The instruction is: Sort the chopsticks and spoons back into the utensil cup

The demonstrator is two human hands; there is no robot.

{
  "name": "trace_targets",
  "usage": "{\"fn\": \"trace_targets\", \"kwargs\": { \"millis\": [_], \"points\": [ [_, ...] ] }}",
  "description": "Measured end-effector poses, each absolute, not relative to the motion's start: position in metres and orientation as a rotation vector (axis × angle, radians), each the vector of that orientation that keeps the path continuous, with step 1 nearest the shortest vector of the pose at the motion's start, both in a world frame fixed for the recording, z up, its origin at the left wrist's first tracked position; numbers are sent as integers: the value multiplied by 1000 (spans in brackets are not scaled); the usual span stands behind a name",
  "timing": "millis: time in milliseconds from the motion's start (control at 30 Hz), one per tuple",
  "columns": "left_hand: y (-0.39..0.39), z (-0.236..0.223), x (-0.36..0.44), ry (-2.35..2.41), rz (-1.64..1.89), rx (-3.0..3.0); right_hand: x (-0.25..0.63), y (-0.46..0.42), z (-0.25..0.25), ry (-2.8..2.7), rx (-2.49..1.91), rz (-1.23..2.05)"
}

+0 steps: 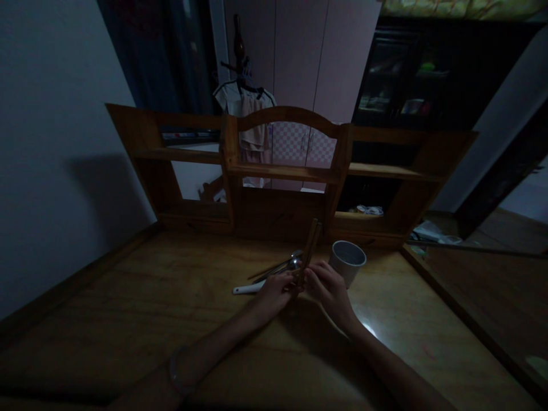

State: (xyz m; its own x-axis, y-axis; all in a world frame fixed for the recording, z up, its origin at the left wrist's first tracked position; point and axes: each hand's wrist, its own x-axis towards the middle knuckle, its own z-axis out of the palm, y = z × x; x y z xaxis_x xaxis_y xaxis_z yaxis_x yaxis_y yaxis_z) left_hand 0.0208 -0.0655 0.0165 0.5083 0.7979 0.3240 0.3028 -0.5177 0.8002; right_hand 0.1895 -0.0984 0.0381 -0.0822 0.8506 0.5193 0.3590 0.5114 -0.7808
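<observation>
Centrally, my left hand [274, 294] and right hand [329, 287] grasp the slightly tilted chopsticks [311, 246] low down — grey cup [351, 273] near my right; light, even finger pressure should keep the pair aligned.

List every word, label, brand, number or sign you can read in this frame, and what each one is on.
None can be read.
Chopsticks in the hands: no lettering visible.
Grey cup: no lettering visible.
Desk's centre back panel: a faint dark mark, too dim to tell whether it is writing.
Small items on the lower right shelf: too small and blurred to read.
</observation>
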Motion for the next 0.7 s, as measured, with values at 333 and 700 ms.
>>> {"fn": "trace_targets", "kwargs": {
  "millis": [333,700],
  "points": [
    [-23,15,-15,1294,1131,2236,189,-97,31,-1722,-1146,460],
    [-4,2,-43,1732,585,2503,194,-88,12,-1915,-1288,403]
  ]
}}
